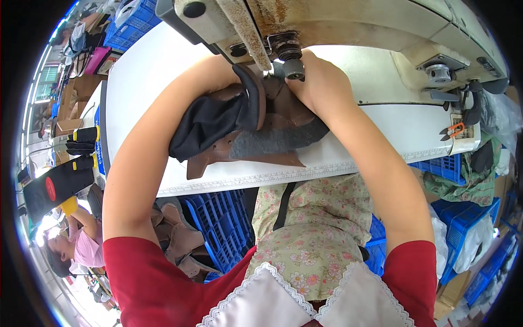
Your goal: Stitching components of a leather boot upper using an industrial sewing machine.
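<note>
A brown leather shoe upper [283, 109] with black lining cloth [210, 125] and a dark grey strip [272, 140] lies under the head of a sewing machine [348, 27]. My left hand [222, 71] is at the upper's left side, its fingers hidden behind the raised black edge and the machine. My right hand [324, 79] curls at the upper's right side, its thumb against the leather beside the round presser wheel [295, 69]. The other right fingertips are hidden. Both forearms curve around the work.
The white machine table [392, 128] has a ruler strip [283, 175] along its front edge. Orange-handled snips [453, 131] lie at its right end. Blue crates [220, 218] stand below, with brown leather pieces [182, 237] beside them. Another person [76, 245] sits at far left.
</note>
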The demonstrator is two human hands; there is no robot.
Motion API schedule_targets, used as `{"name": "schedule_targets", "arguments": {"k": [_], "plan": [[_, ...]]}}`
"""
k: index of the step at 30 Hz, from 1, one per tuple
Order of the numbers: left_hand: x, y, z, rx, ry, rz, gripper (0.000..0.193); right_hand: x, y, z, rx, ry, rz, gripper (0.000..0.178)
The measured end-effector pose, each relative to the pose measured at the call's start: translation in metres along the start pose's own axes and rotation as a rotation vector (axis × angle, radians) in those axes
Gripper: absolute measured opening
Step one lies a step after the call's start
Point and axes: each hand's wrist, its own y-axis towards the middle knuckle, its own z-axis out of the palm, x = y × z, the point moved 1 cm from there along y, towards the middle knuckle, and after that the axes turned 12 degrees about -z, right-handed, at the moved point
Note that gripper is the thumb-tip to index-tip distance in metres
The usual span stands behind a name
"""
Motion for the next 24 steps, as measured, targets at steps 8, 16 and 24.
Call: {"name": "schedule_targets", "arguments": {"k": [8,16,24], "plan": [[-0.001,0.008,-0.014,0.096,0.23,0.225,0.036,0.003,-0.002,0.006,-0.096,-0.044,-0.023,0.031],[0.02,0.005,-0.029,0.126,0.002,-0.208,0.042,-0.001,-0.01,0.006,-0.168,0.029,-0.061,0.025],[0.04,0.004,-0.015,0.059,-0.071,-0.149,0.049,0.001,-0.016,0.016,-0.268,0.063,-0.134,0.026]]}}
